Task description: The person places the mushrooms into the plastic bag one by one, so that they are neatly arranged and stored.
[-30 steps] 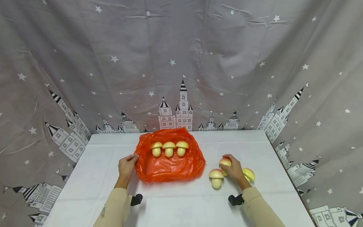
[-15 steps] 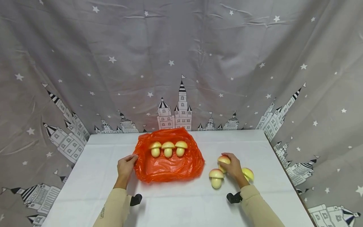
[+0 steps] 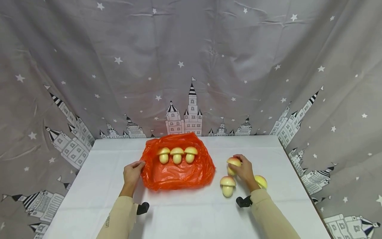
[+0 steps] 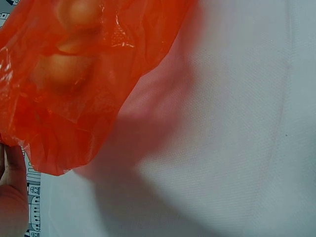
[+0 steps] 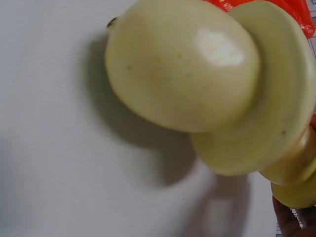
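Bag (image 3: pixel 176 173) between left hand (image 3: pixel 132 173), pinching its edge, and right hand (image 3: pixel 246 170), gripping mushroom (image 3: pixel 232 162)

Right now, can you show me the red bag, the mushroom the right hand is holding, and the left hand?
Red bag (image 3: pixel 179 174): head view, on its bare inside.
Held mushroom (image 3: pixel 233 161): head view, on its cap.
Left hand (image 3: pixel 132 172): head view, on the back of it.
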{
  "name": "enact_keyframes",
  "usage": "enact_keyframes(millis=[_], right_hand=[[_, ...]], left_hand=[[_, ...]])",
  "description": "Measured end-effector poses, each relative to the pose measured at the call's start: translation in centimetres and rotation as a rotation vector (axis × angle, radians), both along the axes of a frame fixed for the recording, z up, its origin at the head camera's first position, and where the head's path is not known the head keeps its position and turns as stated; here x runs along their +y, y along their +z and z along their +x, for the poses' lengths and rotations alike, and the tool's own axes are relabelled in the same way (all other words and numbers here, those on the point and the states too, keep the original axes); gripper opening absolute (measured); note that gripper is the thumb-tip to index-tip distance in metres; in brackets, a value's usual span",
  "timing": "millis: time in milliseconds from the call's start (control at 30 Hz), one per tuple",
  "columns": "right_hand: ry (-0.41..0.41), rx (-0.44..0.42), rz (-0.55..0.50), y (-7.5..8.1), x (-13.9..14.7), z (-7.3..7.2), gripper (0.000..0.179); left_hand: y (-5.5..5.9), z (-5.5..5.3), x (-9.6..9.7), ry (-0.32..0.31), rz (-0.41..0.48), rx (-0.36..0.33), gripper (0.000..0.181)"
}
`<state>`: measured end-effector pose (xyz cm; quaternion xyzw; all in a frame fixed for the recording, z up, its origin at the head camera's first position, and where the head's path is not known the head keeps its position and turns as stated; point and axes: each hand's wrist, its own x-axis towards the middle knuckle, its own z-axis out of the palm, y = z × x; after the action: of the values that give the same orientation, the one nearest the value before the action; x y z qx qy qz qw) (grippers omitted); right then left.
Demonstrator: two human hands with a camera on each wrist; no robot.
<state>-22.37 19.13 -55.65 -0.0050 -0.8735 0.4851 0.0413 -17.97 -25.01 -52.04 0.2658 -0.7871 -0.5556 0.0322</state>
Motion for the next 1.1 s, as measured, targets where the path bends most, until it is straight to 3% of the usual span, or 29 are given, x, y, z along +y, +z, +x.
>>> enact_keyframes(millis=[533, 767, 1100], right_hand=[[0.014, -0.036, -0.030, 2.3, -1.3, -1.1, 0.047], [0.042, -0.033, 0.004, 2.4, -2.1, -1.3, 0.045], [0.085, -0.023, -0.021, 3.0, -3.2, -1.7, 0.044]], left_hand=[[-0.4, -0.1, -0.2, -0.009, -0.007, -0.017, 0.041], [-0.5, 0.0, -0.2, 0.004, -0.026, 0.020, 0.037], [-0.2, 0.1, 0.1, -0.005, -0.014, -0.014, 0.040]])
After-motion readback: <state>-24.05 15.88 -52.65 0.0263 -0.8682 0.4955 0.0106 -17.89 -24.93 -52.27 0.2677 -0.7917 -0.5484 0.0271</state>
